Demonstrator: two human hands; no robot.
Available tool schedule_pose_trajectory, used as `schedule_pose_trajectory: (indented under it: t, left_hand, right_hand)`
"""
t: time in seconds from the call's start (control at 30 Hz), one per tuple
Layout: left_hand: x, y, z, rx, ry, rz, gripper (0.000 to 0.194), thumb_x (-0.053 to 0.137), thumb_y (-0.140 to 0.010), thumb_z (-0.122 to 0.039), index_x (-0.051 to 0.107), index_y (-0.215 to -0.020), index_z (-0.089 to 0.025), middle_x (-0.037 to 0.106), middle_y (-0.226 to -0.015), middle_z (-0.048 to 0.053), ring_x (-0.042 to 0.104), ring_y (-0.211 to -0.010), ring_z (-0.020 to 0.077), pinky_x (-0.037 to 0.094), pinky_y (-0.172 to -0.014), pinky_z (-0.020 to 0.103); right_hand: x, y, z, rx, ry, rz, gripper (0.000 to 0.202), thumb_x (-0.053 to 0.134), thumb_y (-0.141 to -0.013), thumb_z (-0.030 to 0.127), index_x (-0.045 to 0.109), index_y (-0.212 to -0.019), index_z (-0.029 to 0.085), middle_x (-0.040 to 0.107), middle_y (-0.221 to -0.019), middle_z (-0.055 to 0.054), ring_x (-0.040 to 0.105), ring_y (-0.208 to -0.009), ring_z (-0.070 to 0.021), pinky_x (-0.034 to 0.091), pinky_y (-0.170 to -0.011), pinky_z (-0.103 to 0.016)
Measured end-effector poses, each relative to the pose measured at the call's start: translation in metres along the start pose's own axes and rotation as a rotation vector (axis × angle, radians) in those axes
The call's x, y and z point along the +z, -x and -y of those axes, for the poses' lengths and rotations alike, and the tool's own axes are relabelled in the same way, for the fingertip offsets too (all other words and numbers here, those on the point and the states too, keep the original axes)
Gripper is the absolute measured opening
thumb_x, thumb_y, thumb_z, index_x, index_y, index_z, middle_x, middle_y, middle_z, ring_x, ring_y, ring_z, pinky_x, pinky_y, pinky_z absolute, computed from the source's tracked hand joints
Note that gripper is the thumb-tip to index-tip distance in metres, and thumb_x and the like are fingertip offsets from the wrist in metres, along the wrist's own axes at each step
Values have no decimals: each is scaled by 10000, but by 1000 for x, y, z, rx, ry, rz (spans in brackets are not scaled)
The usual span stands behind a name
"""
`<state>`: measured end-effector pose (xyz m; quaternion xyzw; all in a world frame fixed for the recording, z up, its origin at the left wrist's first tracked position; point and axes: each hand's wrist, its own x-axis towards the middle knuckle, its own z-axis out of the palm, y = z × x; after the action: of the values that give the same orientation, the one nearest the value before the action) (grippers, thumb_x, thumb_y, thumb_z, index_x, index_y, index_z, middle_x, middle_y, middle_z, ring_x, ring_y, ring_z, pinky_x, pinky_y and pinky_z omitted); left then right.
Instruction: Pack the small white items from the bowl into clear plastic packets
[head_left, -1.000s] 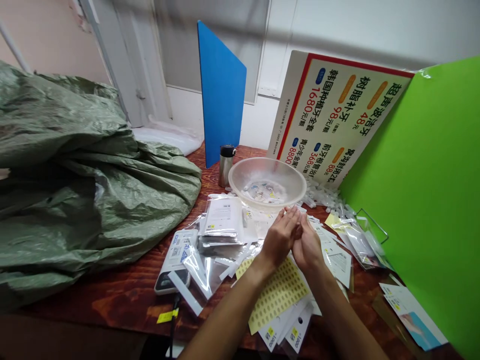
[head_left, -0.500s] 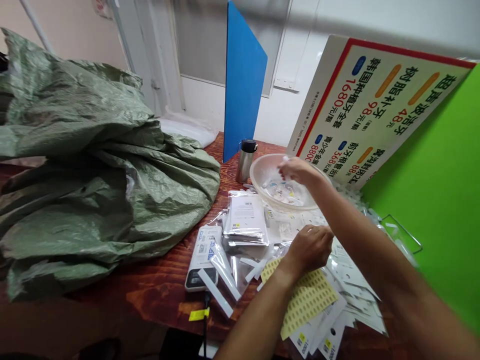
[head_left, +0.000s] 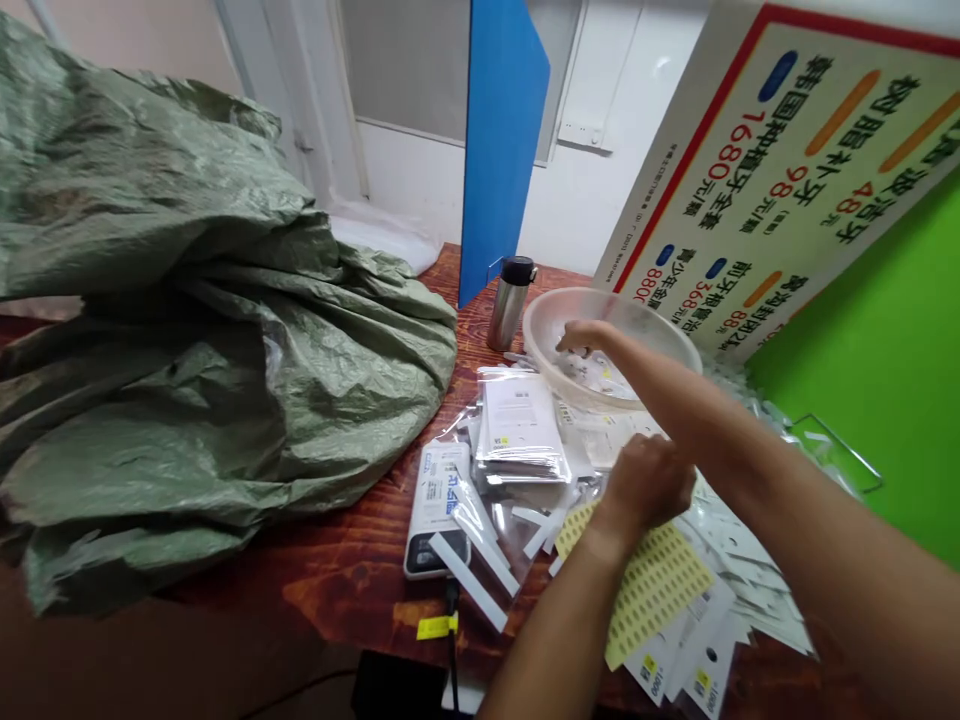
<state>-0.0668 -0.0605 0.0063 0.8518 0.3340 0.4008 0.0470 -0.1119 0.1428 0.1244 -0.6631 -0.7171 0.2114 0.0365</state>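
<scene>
My right hand [head_left: 586, 338] is inside a white translucent plastic bowl [head_left: 656, 385], with its fingers bent down over small pieces in clear wrapping. Whatever those fingers hold is hidden. Closer to me, my left hand [head_left: 651, 480] is closed, its fingertips turned away from view, so I cannot make out anything in it. A yellow sheet of small oval stickers [head_left: 660, 590] lies partly beneath my left wrist. White printed cards [head_left: 686, 655] stick out from under the sheet.
Left of the bowl lie a stack of bagged white cards [head_left: 521, 420] and a white power bank [head_left: 435, 500] with a cable. A steel flask [head_left: 510, 305] stands beside a blue board [head_left: 495, 150]. Green crumpled tarp [head_left: 225, 350] fills the left. A price sign [head_left: 750, 170] leans behind.
My right hand has moved lower into the bowl; the whitish item seen at its fingers is hidden now. My left hand stays closed near the sticker sheet. The whole view has shifted slightly.
</scene>
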Motion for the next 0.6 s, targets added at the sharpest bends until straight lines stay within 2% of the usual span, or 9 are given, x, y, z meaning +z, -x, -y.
schedule_pose_trajectory:
  t: [0.07,0.13,0.17,0.2,0.27,0.33,0.43,0.5,0.6]
  left_hand:
    - [-9,-1,0,-142,52,-77,236,416,-944,-143,627,-1046,-118,700,-924,149,692,-864,278,585,-774,436]
    - [-17,-2,2,-286,192,-219,285,351,-1004,-187,587,-1153,-129,706,-981,143,697,-880,254,588,-801,412]
    - [-20,-2,3,-345,280,-297,306,331,-1031,-228,545,-1233,-143,704,-1023,136,698,-868,235,591,-800,397]
    - [-23,-2,4,-373,361,-360,330,333,-1048,-277,483,-1319,-163,694,-1084,132,698,-856,216,595,-789,380]
    - [-27,-1,7,-300,451,-405,462,420,-1041,-384,329,-1458,-208,643,-1225,142,697,-890,204,605,-776,361]
    - [-29,0,9,-92,411,-344,777,607,-943,-503,187,-1535,-225,539,-1386,190,659,-1111,264,600,-885,410]
    - [-26,2,10,174,263,-209,1223,812,-711,-601,47,-1577,-201,361,-1544,258,391,-1443,376,440,-1139,531]
    - [-22,3,9,254,233,-97,1301,866,-650,-574,43,-1586,-199,301,-1582,265,301,-1492,389,378,-1186,545]
    - [-17,4,7,273,256,45,1179,890,-683,-371,145,-1585,-221,345,-1568,231,373,-1459,366,427,-1157,512]
  right_hand:
    - [-20,27,-18,-75,-69,-129,225,676,-880,239,631,-787,40,588,-673,1,545,-580,-61,440,-615,-207]
    - [-37,68,-44,-197,-218,-274,250,623,-922,287,623,-767,91,564,-629,25,476,-524,-51,410,-559,-204]
    - [-43,93,-60,-298,-363,-342,235,663,-901,296,621,-750,122,560,-594,26,462,-500,-70,396,-516,-215]
    - [-45,119,-79,-383,-518,-374,245,685,-887,326,621,-740,141,546,-560,31,452,-476,-82,386,-490,-224]
    - [-40,168,-118,-434,-743,-298,299,746,-830,430,633,-777,158,533,-538,43,449,-448,-98,371,-451,-233]
    - [-20,206,-156,-382,-865,-217,384,793,-763,510,639,-793,160,543,-540,42,453,-440,-106,359,-427,-234]
    - [23,229,-195,-325,-963,-66,436,792,-742,570,614,-772,173,509,-525,61,421,-444,-100,333,-432,-223]
    - [50,228,-205,-333,-1010,-25,447,779,-749,586,597,-752,177,514,-545,55,434,-479,-104,355,-471,-229]
    - [78,222,-202,-342,-1066,-25,458,765,-753,586,577,-704,171,498,-558,47,411,-499,-99,307,-468,-227]
